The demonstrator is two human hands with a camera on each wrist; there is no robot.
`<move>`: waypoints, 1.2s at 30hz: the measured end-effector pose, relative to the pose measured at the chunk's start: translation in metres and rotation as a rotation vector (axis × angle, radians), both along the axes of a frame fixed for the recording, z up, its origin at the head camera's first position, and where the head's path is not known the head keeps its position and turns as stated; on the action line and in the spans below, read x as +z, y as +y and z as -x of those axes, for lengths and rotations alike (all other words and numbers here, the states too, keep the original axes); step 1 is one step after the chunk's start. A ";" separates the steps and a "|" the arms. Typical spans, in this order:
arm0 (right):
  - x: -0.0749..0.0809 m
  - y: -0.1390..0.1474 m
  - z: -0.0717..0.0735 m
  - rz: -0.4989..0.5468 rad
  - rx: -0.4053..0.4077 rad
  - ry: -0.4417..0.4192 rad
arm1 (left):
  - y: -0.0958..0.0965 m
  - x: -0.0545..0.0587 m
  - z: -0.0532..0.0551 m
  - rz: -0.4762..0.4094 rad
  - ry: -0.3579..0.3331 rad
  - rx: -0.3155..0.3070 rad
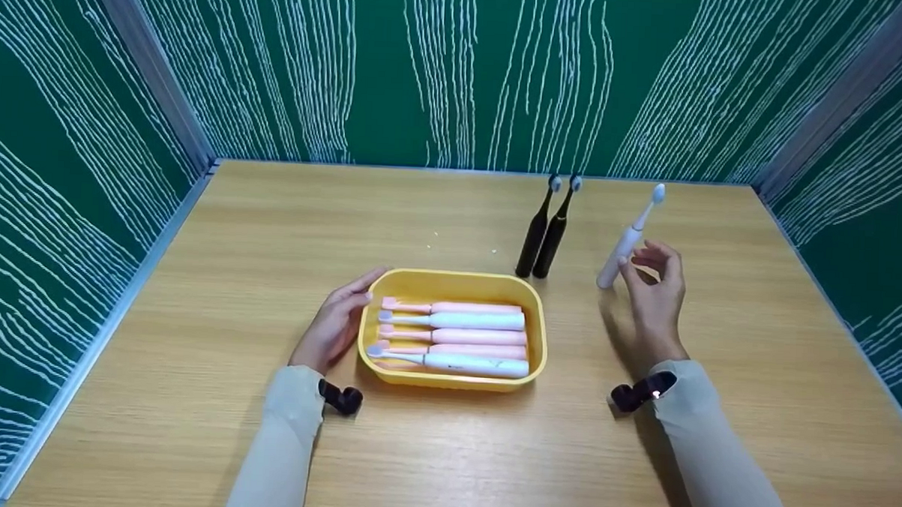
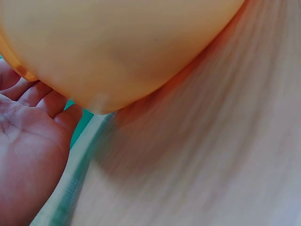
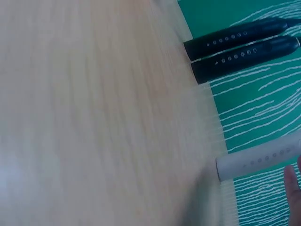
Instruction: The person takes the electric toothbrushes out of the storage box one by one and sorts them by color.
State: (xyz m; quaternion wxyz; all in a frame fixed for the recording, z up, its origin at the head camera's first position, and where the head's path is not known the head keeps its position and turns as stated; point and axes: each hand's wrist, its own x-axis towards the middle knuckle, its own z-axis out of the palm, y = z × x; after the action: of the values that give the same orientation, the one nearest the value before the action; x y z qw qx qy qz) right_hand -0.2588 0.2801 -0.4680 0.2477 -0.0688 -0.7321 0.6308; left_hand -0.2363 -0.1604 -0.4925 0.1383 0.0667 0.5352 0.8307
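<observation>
A yellow plastic bin (image 1: 451, 383) holds several pink and white electric toothbrushes (image 1: 479, 320) lying side by side. At its left end my left hand (image 1: 334, 326) grips the bin, thumb by the rim; the bin's wall (image 2: 117, 52) hides those fingertips in the left wrist view. Over on the right, my right hand (image 1: 656, 291) pinches the handle of an upright white electric toothbrush (image 1: 620, 253) between thumb and fingers. The same handle (image 3: 258, 157) shows in the right wrist view, with only a little of the hand at the edge.
Two black electric toothbrushes (image 1: 541, 242) stand upright together behind the bin's right corner. A few tiny white specks lie on the wooden table (image 1: 287, 225) behind the bin. Green walls with white lines (image 1: 487, 75) enclose the table at the back and sides.
</observation>
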 end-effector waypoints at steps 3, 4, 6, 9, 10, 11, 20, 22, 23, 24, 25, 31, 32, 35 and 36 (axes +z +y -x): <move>0.002 -0.004 -0.002 0.001 0.036 0.035 | 0.000 0.000 0.001 0.006 0.005 0.000; 0.003 -0.006 -0.003 -0.008 0.049 0.050 | 0.000 -0.001 0.001 0.008 0.006 0.001; 0.006 -0.011 -0.005 -0.025 0.075 0.083 | 0.000 -0.001 0.001 0.005 0.006 0.001; 0.020 -0.023 -0.013 -0.045 0.118 0.147 | 0.000 -0.002 0.001 0.000 0.000 0.003; 0.025 -0.027 -0.016 -0.051 0.131 0.163 | -0.001 -0.002 0.000 0.001 0.002 -0.001; 0.030 -0.031 -0.018 -0.055 0.145 0.177 | -0.001 -0.002 0.000 0.000 0.000 -0.003; 0.046 -0.051 -0.025 -0.163 0.246 0.179 | 0.001 -0.001 0.001 -0.005 -0.008 0.016; 0.049 -0.053 -0.026 -0.191 0.274 0.162 | 0.001 -0.001 0.001 -0.007 -0.010 0.019; 0.049 -0.054 -0.026 -0.204 0.289 0.150 | 0.001 -0.001 0.001 -0.007 -0.010 0.020; 0.050 -0.055 -0.026 -0.215 0.305 0.136 | 0.001 -0.001 0.001 -0.004 -0.012 0.021; 0.050 -0.056 -0.026 -0.226 0.322 0.120 | 0.001 -0.001 0.001 0.000 -0.011 0.021; 0.043 -0.058 -0.018 -0.310 0.433 0.064 | -0.001 -0.001 0.001 0.031 -0.008 0.005; 0.042 -0.058 -0.017 -0.325 0.452 0.061 | -0.001 -0.001 0.001 0.032 -0.011 0.001; 0.042 -0.060 -0.013 -0.359 0.512 0.055 | -0.001 0.000 0.001 0.028 -0.016 -0.006; 0.043 -0.061 -0.013 -0.373 0.532 0.054 | -0.001 0.000 0.001 0.029 -0.017 -0.006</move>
State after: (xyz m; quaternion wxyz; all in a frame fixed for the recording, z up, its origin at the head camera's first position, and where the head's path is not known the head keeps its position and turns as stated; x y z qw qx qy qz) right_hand -0.2459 0.2193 -0.4255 0.1017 0.1882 -0.8204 0.5302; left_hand -0.2369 -0.1617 -0.4923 0.1464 0.0590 0.5457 0.8230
